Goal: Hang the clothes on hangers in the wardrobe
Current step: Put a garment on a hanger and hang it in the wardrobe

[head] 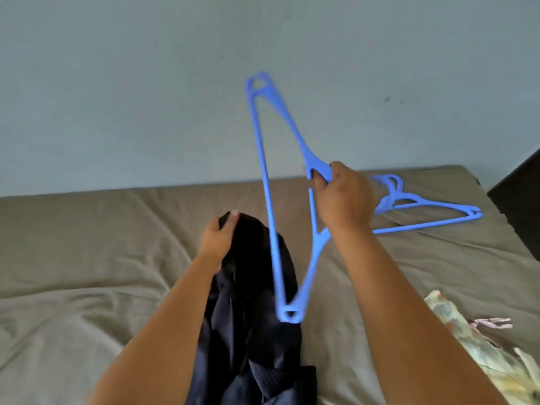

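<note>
My right hand [344, 197] grips a blue plastic hanger [267, 182] at its neck, near the hook. The hanger stands almost on end in the air, one shoulder tip high against the wall and the other low, touching a dark navy garment [251, 317]. My left hand [219, 238] holds the top of that garment, fingers curled over the bunched cloth, and lifts it above the bed. The garment hangs down between my forearms. No wardrobe is in view.
A bed with a brown-grey sheet [87, 258] fills the lower view. Several more blue hangers [423, 209] lie stacked on it at the right. A pale floral garment [473, 346] lies at the lower right. Dark furniture [523, 206] stands at the right edge; a light blue wall is behind.
</note>
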The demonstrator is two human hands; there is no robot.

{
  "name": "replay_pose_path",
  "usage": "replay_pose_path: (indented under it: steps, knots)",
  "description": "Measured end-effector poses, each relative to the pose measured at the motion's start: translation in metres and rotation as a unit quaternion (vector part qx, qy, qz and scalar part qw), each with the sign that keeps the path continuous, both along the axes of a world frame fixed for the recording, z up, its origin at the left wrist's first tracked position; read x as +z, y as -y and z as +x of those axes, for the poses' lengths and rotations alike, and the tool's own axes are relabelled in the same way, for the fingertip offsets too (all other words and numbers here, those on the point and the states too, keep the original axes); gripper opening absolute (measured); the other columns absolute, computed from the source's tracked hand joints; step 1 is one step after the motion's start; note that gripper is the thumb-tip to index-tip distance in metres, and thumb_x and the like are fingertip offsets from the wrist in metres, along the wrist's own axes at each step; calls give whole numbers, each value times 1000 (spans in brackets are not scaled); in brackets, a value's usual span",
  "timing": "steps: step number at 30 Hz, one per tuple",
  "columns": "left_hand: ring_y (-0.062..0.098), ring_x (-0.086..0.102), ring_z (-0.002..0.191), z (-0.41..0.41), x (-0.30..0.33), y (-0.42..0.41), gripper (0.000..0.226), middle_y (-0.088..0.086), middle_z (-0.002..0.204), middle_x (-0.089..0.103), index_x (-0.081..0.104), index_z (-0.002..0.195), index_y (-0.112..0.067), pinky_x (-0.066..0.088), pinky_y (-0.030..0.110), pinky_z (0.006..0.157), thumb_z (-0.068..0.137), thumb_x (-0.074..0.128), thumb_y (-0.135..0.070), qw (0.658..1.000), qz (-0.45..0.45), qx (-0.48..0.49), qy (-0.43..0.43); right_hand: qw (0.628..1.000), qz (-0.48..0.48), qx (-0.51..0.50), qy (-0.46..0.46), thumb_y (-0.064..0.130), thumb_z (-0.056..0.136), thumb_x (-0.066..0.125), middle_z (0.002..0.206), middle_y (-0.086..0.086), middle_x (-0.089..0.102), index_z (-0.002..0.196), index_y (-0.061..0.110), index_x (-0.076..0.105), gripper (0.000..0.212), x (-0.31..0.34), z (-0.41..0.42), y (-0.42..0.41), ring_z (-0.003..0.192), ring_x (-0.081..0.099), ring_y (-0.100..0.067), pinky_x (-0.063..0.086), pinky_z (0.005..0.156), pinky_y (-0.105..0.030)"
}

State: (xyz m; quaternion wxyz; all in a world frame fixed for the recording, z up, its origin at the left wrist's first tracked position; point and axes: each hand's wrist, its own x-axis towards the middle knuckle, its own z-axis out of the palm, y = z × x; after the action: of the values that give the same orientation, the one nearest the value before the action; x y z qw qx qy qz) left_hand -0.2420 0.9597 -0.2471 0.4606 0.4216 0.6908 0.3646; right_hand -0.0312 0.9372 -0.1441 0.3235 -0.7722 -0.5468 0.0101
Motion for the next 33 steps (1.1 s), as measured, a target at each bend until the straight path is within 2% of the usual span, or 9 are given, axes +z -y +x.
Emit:
replay_pose_path:
  steps: [4,6,15,19,22,24,27,30,33]
  knots:
    - [23,63,87,-22,85,34,22,8,91,68,64,100,-7,46,30,74,90,66,-26,953,11,-196,-231,961,-27,30,-274,21,97,42,86,-3,53,109,9,39,18,80,-26,33,82,52,-30,28,65,-32]
    - [25,61,83,-32,132,49,30,9,82,65,66,96,-2,44,31,70,95,58,-30,962,-14,-167,-216,951,33,88,-295,15,95,40,75,4,49,104,12,34,11,117,-34,60,70,50,-26,32,63,-31]
    - [29,68,90,-76,346,128,21,16,104,71,71,88,-14,54,45,91,92,62,-32,980,1,-196,-33,933,204,251,-157,17,99,43,75,-6,55,101,-2,49,20,222,-77,154,65,50,-26,38,61,-34]
    - [31,61,106,-108,416,153,49,16,121,62,61,120,-11,50,47,92,90,61,-49,954,-30,-276,-112,926,178,332,-6,24,96,36,82,-10,57,98,1,55,29,259,-96,176,75,53,-29,43,64,-39]
    - [34,57,118,-140,445,162,90,13,133,56,60,127,-12,45,50,102,57,76,-67,947,-87,-272,-147,922,120,361,69,20,99,38,75,-9,53,93,10,47,16,291,-106,182,68,50,-28,41,57,-41]
    - [35,58,116,-158,460,169,75,16,132,58,64,117,-9,44,50,103,63,78,-60,954,-68,-257,-138,917,109,364,119,21,100,38,70,-7,50,90,16,40,11,311,-115,186,62,50,-27,35,50,-36]
    - [37,62,111,-166,479,196,56,22,125,61,58,126,-5,48,52,99,94,53,-50,969,15,-247,-2,917,108,351,157,26,101,38,70,-5,50,90,21,36,12,325,-123,191,60,50,-25,35,49,-34]
    - [38,60,115,-176,499,221,101,21,126,61,46,137,0,52,50,93,74,52,-78,934,34,-291,204,925,102,336,142,27,101,39,71,-4,50,88,23,33,15,328,-122,198,61,49,-23,33,50,-33]
    - [36,56,122,-177,516,242,112,20,132,57,52,132,-6,50,46,97,50,71,-80,911,59,-379,151,928,89,327,154,27,101,39,71,-4,48,87,21,32,17,324,-124,202,62,48,-22,32,50,-32]
